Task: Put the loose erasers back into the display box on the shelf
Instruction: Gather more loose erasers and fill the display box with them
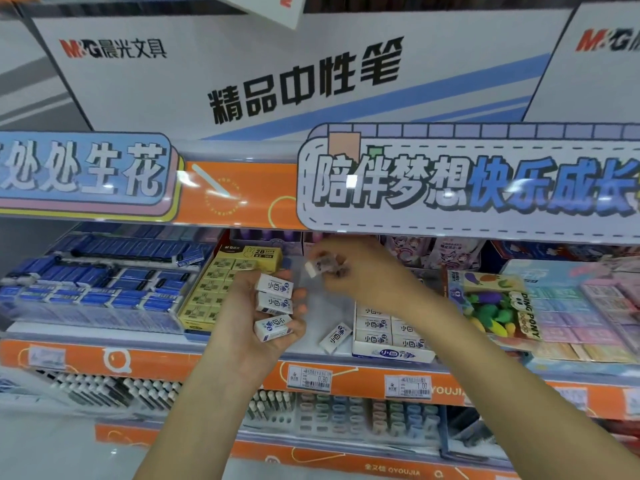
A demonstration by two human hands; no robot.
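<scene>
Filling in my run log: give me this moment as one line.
left hand: holds three erasers | right hand: pinches blurred eraser | loose eraser: lies left of box

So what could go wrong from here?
The left hand cradles three erasers in a loose row; one could slip and fall. The loose eraser lies near the front edge of the shelf, beside the display box; the right hand, gripping a blurred eraser, could knock it off.
</scene>
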